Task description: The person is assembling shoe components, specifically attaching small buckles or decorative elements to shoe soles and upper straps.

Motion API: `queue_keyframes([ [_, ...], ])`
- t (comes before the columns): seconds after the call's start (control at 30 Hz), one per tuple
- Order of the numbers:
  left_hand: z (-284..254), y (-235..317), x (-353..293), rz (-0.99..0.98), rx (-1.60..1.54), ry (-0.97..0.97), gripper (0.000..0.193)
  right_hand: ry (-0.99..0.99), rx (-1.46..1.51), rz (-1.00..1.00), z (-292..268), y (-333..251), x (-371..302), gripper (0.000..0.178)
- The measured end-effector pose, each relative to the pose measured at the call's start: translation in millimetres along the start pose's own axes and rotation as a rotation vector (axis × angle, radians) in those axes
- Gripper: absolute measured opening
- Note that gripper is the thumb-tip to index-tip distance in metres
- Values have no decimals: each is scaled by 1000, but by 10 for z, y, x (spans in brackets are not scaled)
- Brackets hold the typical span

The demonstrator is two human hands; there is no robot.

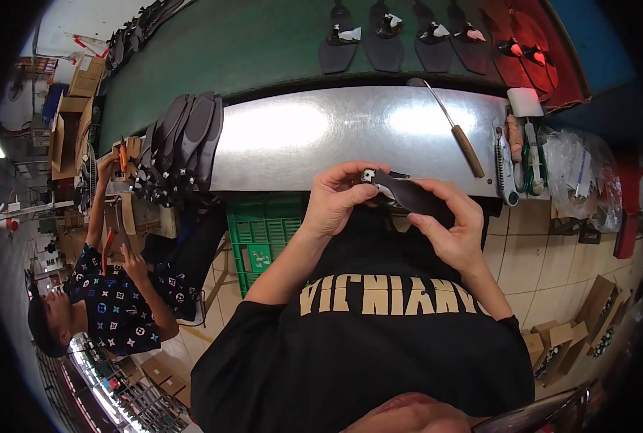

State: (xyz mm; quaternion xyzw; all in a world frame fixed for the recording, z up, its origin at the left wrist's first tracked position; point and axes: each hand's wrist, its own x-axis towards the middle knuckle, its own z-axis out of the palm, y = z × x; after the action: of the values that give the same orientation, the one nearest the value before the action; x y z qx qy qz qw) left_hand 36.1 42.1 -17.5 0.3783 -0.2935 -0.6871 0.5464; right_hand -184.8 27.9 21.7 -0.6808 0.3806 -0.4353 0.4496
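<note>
Between my two hands, just off the near edge of the metal table, I hold a dark sandal (407,198). My left hand (342,196) pinches its strap end, where a small white and silver piece shows between thumb and fingers. My right hand (453,225) is wrapped round the other end of the sole, thumb on the near side. At the left of the metal table (278,155) lies a pile of dark sandal soles (184,137) with small shiny bits at their near ends.
Beyond the table, a green conveyor belt (264,43) carries several sandals (386,36). A wooden-handled tool (466,148), a cutter knife (505,169) and scissors (532,159) lie at the right, beside a plastic bag (585,180). Below stands a green crate (260,238). A co-worker (112,296) works at left.
</note>
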Motion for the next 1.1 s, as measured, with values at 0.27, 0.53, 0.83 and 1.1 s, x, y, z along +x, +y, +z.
queue_keyframes([
  [0.27,-23,14,19,38,9,-67,29,-26,50,40,26,33,-35,40],
  [0.53,5,36,3,29,43,-56,30,-42,63,83,6,45,-63,40],
  [0.83,8,28,-3,15,106,-46,32,-75,-13,48,-35,7,-38,41],
  [1.1,13,29,-9,38,196,-70,32,-90,-107,-30,-55,9,-23,40],
])
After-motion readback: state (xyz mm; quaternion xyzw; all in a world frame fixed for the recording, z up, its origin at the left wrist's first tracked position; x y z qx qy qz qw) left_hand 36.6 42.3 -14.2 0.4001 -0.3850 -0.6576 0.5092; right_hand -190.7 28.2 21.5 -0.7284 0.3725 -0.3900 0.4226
